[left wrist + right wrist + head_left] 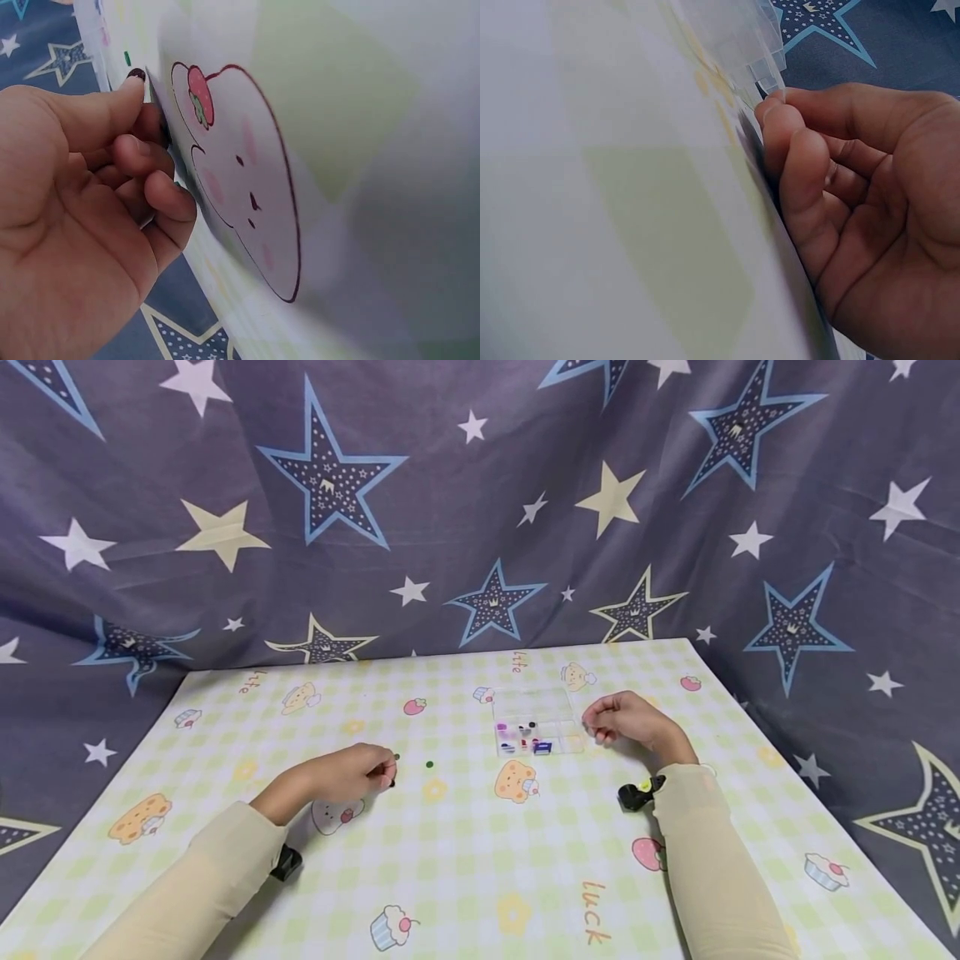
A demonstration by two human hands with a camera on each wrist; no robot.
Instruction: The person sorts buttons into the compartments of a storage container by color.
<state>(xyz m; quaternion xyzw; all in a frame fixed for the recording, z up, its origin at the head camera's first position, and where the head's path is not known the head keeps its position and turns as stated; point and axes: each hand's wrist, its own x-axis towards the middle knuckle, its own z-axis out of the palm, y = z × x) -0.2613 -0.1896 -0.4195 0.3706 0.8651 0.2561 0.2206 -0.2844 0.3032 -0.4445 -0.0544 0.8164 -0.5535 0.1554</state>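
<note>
A clear plastic compartment box (562,739) lies on the table, with small purple, black, red and blue pieces in its left compartments. At its right side my right hand (626,720) pinches the edge between thumb and forefinger; the right wrist view shows the fingertips on the corner of the clear box (761,52). To the left, my left hand (352,772) is low over the table, fingers curled. Its thumb and forefinger pinch a small dark round piece (136,73). Beyond these fingertips lies a small green disc (430,764). Another dark piece (397,757) shows beside the knuckles.
The table (465,860) has a pale green checked cover with printed cartoons. A dark star-patterned curtain (420,510) hangs behind and at both sides. Black cameras sit on the left wrist (287,862) and the right wrist (636,797).
</note>
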